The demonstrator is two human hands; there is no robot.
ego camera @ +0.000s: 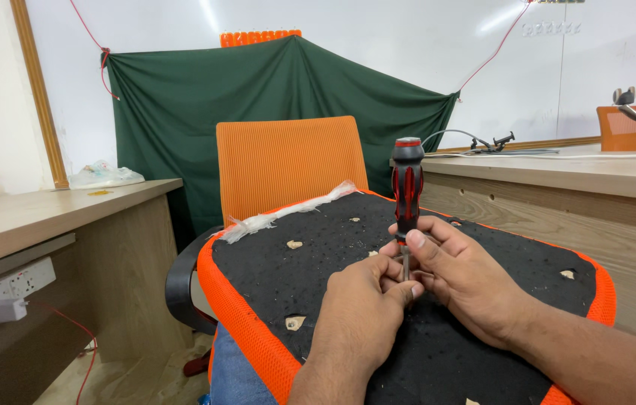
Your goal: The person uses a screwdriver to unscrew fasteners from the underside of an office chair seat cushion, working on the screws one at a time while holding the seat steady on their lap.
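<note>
On an upturned orange chair seat (pixel 258 330), a red-and-black screwdriver (pixel 407 187) stood upright. Both hands met at its shaft: right hand (pixel 468 281) fingers (pixel 419 244) pinched it below the handle, left hand (pixel 363 307) fingers curled against its base.

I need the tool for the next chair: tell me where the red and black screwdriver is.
In the head view, the screwdriver stands upright just right of centre, its shaft pinched between the left hand and right hand over the black underside of the overturned seat.

upturned black chair seat (pixel 318 285), orange rim, screwdriver (pixel 407 187) upright on it
</note>
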